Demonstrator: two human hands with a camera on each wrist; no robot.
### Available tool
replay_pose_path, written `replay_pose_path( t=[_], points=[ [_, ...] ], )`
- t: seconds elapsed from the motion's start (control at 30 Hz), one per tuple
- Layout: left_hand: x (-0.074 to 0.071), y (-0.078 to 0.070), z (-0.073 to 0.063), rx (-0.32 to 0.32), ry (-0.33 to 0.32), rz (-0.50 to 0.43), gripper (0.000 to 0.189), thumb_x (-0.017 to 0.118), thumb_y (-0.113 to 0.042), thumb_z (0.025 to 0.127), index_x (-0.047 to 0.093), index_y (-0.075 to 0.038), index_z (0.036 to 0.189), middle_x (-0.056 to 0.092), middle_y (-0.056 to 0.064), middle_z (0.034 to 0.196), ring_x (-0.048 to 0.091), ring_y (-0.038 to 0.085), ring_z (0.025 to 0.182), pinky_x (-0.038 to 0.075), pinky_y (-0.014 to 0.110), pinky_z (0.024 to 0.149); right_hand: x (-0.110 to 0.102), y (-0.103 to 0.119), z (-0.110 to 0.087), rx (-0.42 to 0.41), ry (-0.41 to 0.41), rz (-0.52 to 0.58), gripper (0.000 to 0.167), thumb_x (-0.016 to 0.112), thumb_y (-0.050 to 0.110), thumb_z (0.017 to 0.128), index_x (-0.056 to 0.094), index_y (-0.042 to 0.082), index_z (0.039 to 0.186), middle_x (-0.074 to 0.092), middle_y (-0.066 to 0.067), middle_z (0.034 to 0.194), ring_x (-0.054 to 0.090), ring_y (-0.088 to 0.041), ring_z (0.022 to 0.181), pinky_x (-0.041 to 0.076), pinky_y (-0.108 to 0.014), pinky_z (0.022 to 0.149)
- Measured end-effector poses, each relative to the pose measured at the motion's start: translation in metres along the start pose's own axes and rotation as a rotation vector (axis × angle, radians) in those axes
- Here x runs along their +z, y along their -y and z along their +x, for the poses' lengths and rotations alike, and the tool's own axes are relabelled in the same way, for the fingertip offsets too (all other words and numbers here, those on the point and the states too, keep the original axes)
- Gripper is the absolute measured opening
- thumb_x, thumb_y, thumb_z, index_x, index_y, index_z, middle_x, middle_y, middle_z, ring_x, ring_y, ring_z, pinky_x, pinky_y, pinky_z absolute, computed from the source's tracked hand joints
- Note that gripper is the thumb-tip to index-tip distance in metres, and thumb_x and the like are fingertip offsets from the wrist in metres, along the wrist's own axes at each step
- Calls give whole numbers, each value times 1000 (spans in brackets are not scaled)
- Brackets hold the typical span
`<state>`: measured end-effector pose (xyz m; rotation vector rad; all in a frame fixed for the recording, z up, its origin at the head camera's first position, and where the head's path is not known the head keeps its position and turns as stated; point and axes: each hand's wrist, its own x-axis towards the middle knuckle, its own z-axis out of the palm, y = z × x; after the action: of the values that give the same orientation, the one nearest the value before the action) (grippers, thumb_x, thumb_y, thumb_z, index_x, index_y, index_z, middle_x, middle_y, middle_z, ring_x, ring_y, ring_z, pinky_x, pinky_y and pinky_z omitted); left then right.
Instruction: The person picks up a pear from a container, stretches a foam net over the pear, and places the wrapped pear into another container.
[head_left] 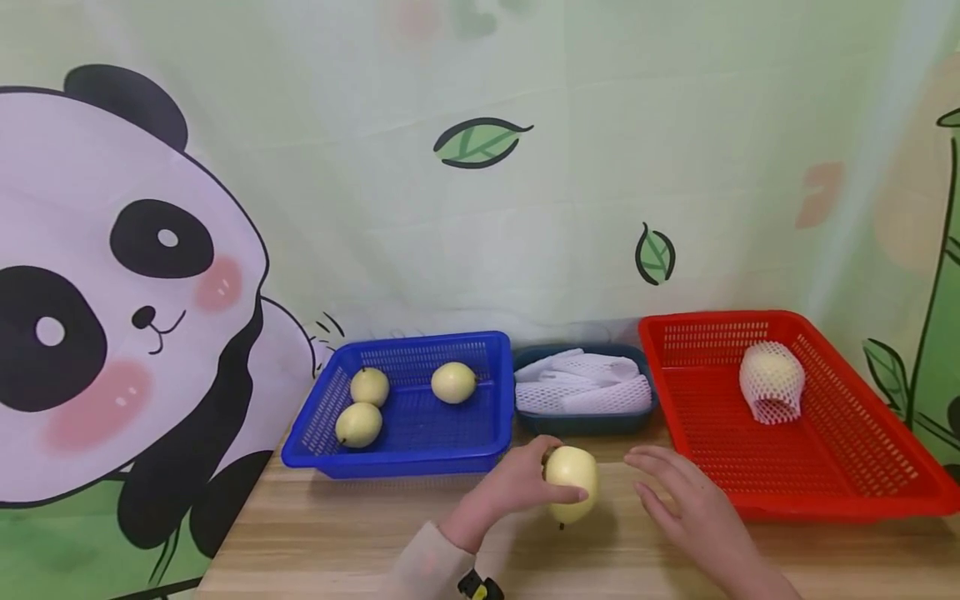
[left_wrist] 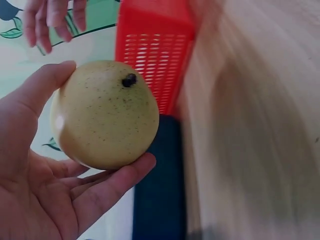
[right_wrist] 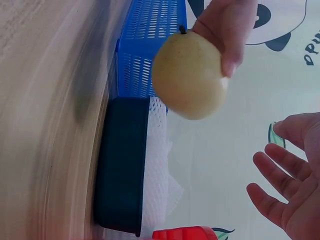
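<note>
A pale yellow pear (head_left: 573, 483) with a short dark stem is held above the wooden table by my left hand (head_left: 517, 483). Thumb and fingers curl round its sides in the left wrist view, where the pear (left_wrist: 105, 115) shows its speckled skin. To the right of it, my right hand (head_left: 693, 508) hovers apart from the pear with relaxed, spread fingers and nothing in them. The right wrist view also shows that hand (right_wrist: 295, 175) beside the pear (right_wrist: 190, 75), holding nothing.
A blue basket (head_left: 420, 467) at the left holds several pears. Behind the hands, a dark teal tub (head_left: 592, 425) contains white foam net sleeves (head_left: 585, 383). At the right, a red basket (head_left: 750, 467) holds a pear in a foam net (head_left: 771, 379). A panda-printed cloth (head_left: 562, 208) hangs behind.
</note>
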<state>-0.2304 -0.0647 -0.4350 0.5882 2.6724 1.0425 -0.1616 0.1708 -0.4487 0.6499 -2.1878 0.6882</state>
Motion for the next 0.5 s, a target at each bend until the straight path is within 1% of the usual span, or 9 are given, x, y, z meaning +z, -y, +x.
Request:
replay_pose_path(
  t=[0.1,0.2,0.37,0.43,0.5],
  points=[
    [10,3,3,-29,-2,-18,70,86,-41,78,60,-1,129,73,13,110,65,13,85,52,27,71,0,0,-2,7,7,-1,61,31,56,103,72,12,115,74,-4,113,68,-22,101,27,3,107],
    [16,6,6,-46,8,-31,67,85,-41,79,62,0,126,73,13,107,64,13,84,52,27,70,0,-1,-3,13,9,-7,62,31,56,103,72,11,115,74,-5,114,68,-23,102,26,3,108],
    [26,9,11,-70,23,-43,67,85,-39,80,62,4,127,74,16,109,67,18,88,54,29,73,-1,-2,-3,31,20,-6,61,30,57,102,71,14,117,74,-3,115,68,-23,103,26,3,108],
    [30,10,13,-82,25,-46,67,84,-39,80,62,4,127,74,17,109,67,18,89,54,30,74,-2,-3,-4,35,24,-3,56,35,55,103,71,15,117,74,-3,115,68,-23,104,26,3,108],
    [33,12,14,-93,24,-40,67,84,-39,80,62,5,126,74,17,108,66,18,88,54,30,75,-2,-3,-5,43,32,-7,40,50,46,103,71,15,117,74,-3,116,68,-23,104,26,3,108]
  ],
)
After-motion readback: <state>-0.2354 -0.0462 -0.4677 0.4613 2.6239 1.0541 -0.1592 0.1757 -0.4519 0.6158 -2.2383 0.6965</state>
